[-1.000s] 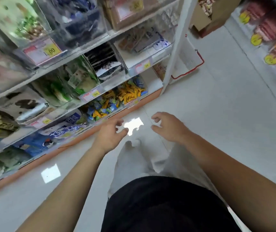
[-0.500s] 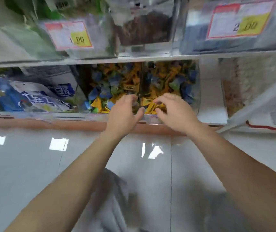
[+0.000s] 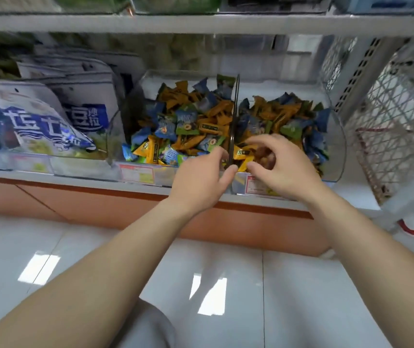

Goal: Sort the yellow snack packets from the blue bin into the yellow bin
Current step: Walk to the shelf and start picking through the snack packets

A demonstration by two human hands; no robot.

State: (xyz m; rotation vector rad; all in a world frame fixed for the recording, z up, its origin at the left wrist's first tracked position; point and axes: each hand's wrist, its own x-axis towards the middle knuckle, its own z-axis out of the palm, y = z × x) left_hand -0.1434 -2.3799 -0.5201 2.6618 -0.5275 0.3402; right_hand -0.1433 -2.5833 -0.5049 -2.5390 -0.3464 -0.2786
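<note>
Two clear plastic bins stand side by side on the bottom shelf, split by a dark divider (image 3: 234, 116). The left bin (image 3: 135, 96) holds mixed blue, green and yellow snack packets (image 3: 150, 149). The right bin (image 3: 336, 126) holds mostly yellow packets (image 3: 276, 111) with some blue ones. My left hand (image 3: 198, 182) rests at the left bin's front edge beside the divider, fingers loosely curled, nothing visibly in it. My right hand (image 3: 281, 164) reaches over the right bin's front edge with fingers spread above the packets, holding nothing that I can see.
Large white and blue snack bags (image 3: 40, 116) fill the bin to the left. Price labels (image 3: 138, 173) line the shelf front. A shelf board (image 3: 150, 22) hangs close overhead. A white wire mesh rack (image 3: 391, 116) stands at the right. Glossy white floor lies below.
The camera has dropped and closed in on the bottom shelf. Both hands have moved from in front of the shelf to the front edges of the two bins, the right one reaching inside.
</note>
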